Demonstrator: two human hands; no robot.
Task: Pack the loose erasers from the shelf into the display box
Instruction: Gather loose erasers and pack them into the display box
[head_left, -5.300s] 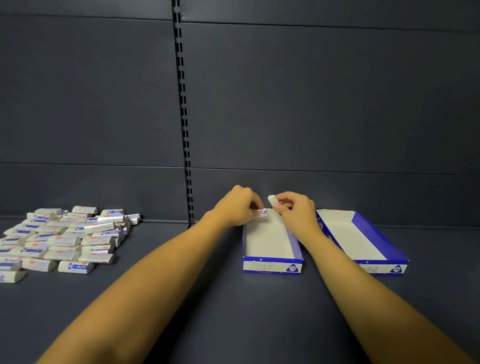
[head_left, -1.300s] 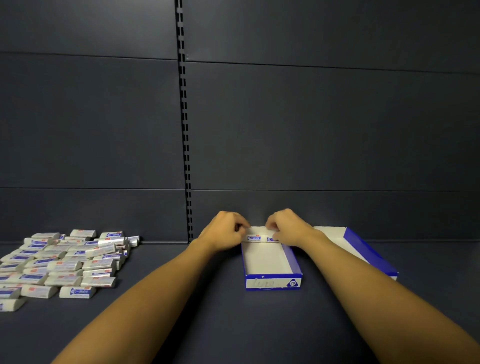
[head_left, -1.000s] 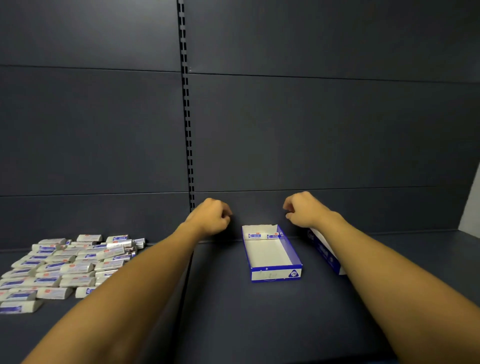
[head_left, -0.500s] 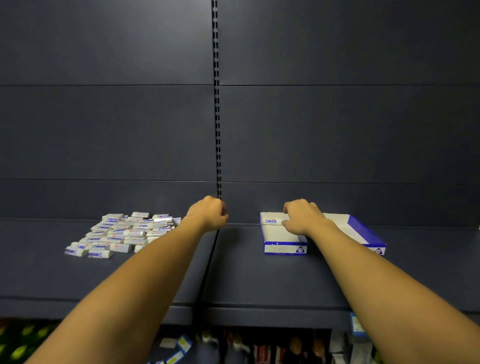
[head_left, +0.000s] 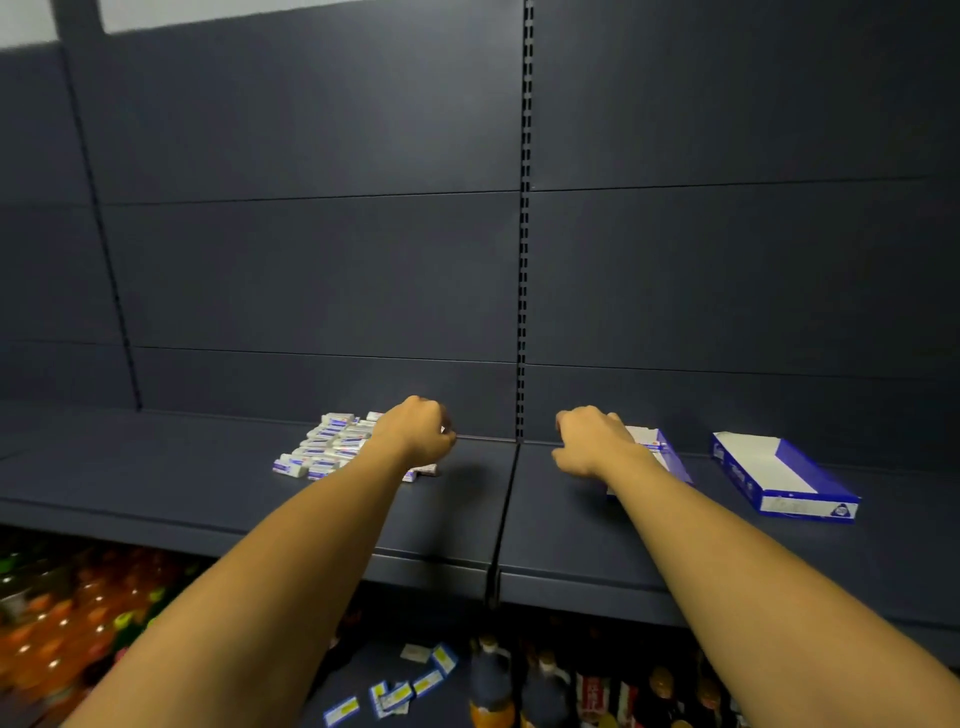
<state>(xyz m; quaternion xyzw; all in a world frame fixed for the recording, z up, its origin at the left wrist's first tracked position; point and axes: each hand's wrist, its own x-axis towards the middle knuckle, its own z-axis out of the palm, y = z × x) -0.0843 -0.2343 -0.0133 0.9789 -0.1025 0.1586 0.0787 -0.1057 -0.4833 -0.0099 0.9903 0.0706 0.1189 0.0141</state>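
The erasers (head_left: 332, 449) lie in a loose heap of white blocks with blue-and-white sleeves, left on the dark shelf (head_left: 208, 483). The box (head_left: 662, 454), blue outside and white within, sits open right of centre (mostly hidden), two erasers at its back wall.

Erasers (head_left: 332, 447) left on shelf (head_left: 208, 467), display box (head_left: 660, 454) right, second box (head_left: 784, 480) farther right.
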